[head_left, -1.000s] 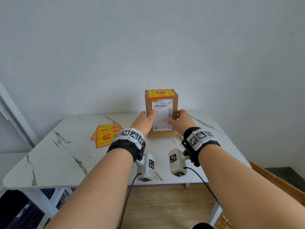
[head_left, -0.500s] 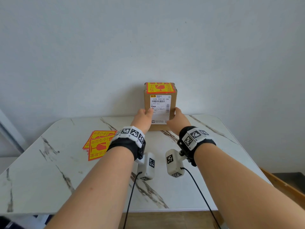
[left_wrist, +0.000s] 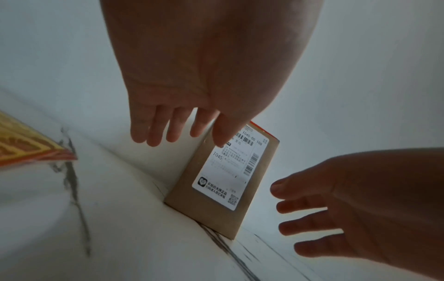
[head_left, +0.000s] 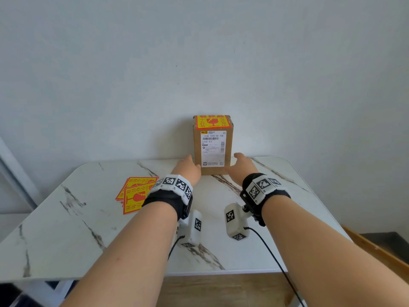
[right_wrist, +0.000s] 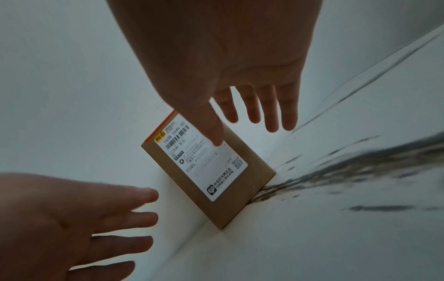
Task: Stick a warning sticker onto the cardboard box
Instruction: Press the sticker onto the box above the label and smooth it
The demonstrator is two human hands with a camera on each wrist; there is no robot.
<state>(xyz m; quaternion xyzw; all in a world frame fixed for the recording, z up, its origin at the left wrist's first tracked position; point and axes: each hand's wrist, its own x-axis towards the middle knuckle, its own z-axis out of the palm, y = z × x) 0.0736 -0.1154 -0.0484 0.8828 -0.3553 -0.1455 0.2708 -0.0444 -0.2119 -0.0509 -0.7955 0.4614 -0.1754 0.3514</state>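
Our hands (head_left: 188,168) (head_left: 242,166) now off the box (head_left: 212,149), fingers spread loose beside it, sticker (head_left: 212,121) on top.

Cardboard box (head_left: 212,147) stands upright at the far edge of the table (head_left: 66,235), back against the wall (head_left: 199,52). Warning sticker (head_left: 212,121) lies on the box's top face; shipping label (head_left: 213,149) on the near face. Left hand (head_left: 187,168) just left of the box, right hand (head_left: 242,166) just right of it — box between them, contact not discernible. Stack of stickers (head_left: 136,194) lies flat on the table, left of the box and nearer — well apart from it, beside the left wrist.
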